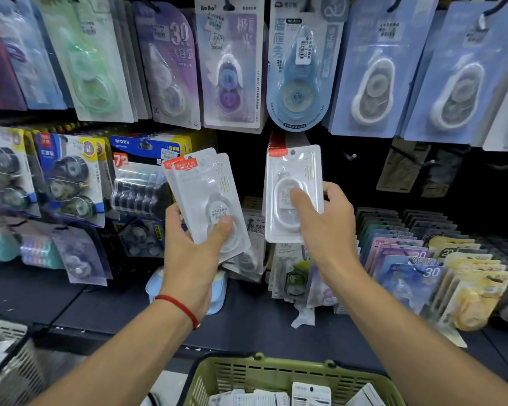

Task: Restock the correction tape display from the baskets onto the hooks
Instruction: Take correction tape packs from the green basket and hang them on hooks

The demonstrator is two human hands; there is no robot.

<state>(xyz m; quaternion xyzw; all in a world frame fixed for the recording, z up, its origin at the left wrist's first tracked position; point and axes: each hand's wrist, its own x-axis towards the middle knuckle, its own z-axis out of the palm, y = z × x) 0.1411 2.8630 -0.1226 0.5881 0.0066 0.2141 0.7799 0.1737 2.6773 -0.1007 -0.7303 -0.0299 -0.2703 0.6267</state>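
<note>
Green slotted plastic basket (pixel 247 373) nearest, bottom centre, few white carded packs lying inside. Both arms reach up over it toward far display wall. Left hand (pixel 194 244), red string bracelet (pixel 179 307) on wrist, grips small fanned stack of white blister-carded correction tapes (pixel 206 194), thumb pressed on front one. Right hand (pixel 323 221) holds single matching white correction tape pack (pixel 292 183) upright, thumb on blister, just right of stack, in front of dark gap in lower row. Bare metal hooks (pixel 351 156) stick out further right.
</note>
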